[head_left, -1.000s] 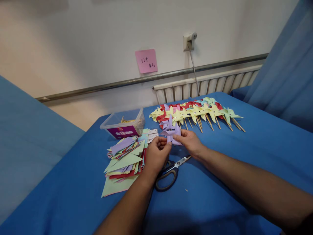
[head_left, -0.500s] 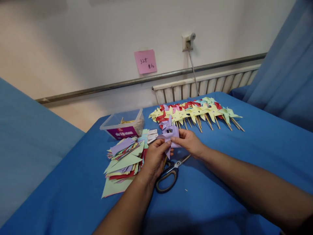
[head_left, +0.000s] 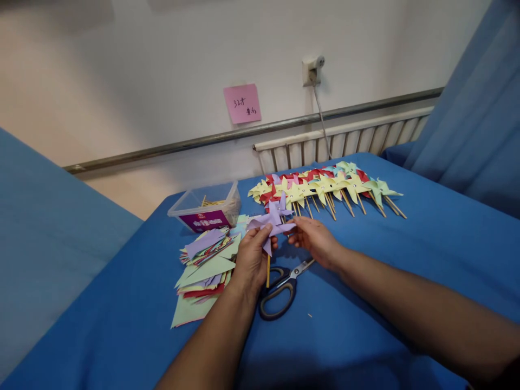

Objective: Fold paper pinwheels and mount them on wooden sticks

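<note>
A purple paper pinwheel [head_left: 270, 223] on a wooden stick is pinched by my left hand [head_left: 254, 254], thumb in front and fingers behind. The stick points down below the paper. My right hand [head_left: 314, 238] is at the pinwheel's right blade, its fingers loosely parted and the fingertips against or just beside the blade tip. Below both hands, scissors [head_left: 278, 298] with dark handles lie on the blue cloth, blades pointing up and right. Another purple pinwheel [head_left: 280, 205] lies just behind the held one.
Many finished pinwheels [head_left: 325, 184] lie in rows at the back right. Stacked coloured paper [head_left: 207, 271] is at the left, below a clear plastic box [head_left: 174, 208] of sticks. A pink note [head_left: 242, 103] hangs on the wall above a metal rail [head_left: 182, 145]. Blue cloth [head_left: 365, 330] covers the table.
The purple pinwheel has shifted left and its blades have turned. My right hand has loosened its pinch on the paper and its fingers have opened. The left hand still holds on.
</note>
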`<state>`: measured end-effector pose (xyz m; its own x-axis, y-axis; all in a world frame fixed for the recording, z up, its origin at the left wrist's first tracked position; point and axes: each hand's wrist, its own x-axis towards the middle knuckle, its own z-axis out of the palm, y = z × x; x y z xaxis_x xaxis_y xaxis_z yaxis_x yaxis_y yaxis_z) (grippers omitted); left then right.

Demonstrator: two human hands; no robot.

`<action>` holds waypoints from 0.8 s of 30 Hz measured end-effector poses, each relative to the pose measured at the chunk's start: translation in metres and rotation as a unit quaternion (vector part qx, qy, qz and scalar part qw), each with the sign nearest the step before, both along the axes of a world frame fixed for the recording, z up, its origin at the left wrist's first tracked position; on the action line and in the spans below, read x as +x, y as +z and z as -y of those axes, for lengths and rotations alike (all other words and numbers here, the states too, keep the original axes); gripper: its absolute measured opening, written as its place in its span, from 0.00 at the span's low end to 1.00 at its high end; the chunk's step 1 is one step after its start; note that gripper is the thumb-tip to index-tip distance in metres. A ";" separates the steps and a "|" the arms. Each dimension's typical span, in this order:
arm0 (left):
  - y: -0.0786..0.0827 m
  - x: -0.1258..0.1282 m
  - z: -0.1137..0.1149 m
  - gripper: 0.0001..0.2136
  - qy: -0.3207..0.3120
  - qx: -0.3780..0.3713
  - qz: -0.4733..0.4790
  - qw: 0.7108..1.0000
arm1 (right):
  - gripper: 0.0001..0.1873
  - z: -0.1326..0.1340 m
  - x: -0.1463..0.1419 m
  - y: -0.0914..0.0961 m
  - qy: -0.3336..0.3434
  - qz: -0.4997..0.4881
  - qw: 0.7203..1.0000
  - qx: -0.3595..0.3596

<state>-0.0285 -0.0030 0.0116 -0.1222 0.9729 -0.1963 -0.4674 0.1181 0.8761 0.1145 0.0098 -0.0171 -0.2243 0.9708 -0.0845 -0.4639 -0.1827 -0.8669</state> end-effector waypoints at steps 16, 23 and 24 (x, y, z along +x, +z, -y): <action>0.002 0.001 0.001 0.13 0.018 -0.018 0.028 0.999 | 0.19 0.022 -0.021 -0.013 0.224 0.103 0.968 0.045; 0.000 -0.009 -0.004 0.11 0.004 0.028 0.042 0.999 | 0.19 0.016 -0.013 -0.010 0.218 0.122 0.967 0.052; 0.001 -0.011 -0.005 0.11 0.007 0.032 0.044 0.998 | 0.19 0.014 -0.011 -0.010 0.215 0.126 0.967 0.051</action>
